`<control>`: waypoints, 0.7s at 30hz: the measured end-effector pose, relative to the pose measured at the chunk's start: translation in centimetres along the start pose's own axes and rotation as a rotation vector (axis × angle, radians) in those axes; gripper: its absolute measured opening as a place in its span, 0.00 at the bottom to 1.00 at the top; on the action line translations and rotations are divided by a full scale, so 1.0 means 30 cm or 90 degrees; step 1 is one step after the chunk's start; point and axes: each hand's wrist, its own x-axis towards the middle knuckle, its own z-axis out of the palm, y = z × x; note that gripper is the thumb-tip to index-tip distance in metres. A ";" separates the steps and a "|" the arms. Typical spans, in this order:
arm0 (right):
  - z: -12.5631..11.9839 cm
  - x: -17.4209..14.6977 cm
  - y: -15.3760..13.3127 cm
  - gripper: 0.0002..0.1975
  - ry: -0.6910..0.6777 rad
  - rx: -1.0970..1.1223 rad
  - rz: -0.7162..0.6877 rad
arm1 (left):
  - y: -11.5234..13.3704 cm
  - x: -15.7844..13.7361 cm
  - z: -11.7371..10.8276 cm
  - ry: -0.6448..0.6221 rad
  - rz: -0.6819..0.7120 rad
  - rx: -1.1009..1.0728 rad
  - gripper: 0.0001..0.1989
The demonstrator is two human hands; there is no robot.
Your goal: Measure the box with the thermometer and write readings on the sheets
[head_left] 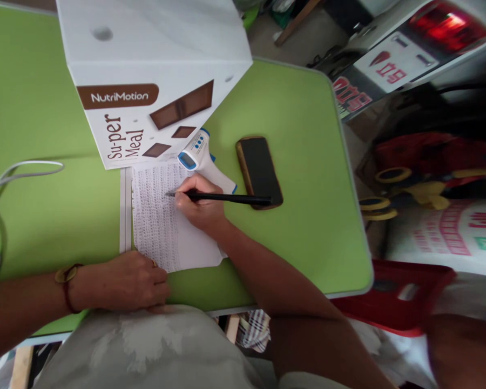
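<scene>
Nearest, the left hand (123,281) is laid flat and relaxed on the near corner of the paper (162,221), pinning it to the table (308,216); nothing is grasped in it. Just beyond, the right hand (200,204) is closed around a pen (227,198), its tip pressed to the sheet near the upper lines. Most of the paper is already covered in dense rows of writing; only a strip under and right of the right hand looks blank, so the work is judged well advanced. Right of the pen a phone (259,172) is lying face down or dark. Beyond the right hand a thermometer (198,154) is partly tucked under a box (154,81). Left of the left hand a cable (8,178) is looped. The writing cannot be read, and the paper's far edge is hidden by the box
</scene>
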 end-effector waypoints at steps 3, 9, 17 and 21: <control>0.000 0.001 -0.005 0.05 -0.016 -0.011 0.017 | 0.000 0.000 0.001 -0.003 -0.003 -0.001 0.13; -0.003 0.002 -0.004 0.05 -0.007 -0.011 0.017 | 0.001 0.001 0.002 -0.004 -0.002 0.003 0.13; -0.005 -0.012 -0.007 0.06 0.054 -0.035 -0.131 | 0.000 -0.003 0.003 0.008 0.000 0.001 0.13; -0.023 -0.006 -0.010 0.04 0.088 -0.155 -0.239 | 0.005 0.003 -0.006 0.032 0.013 0.009 0.14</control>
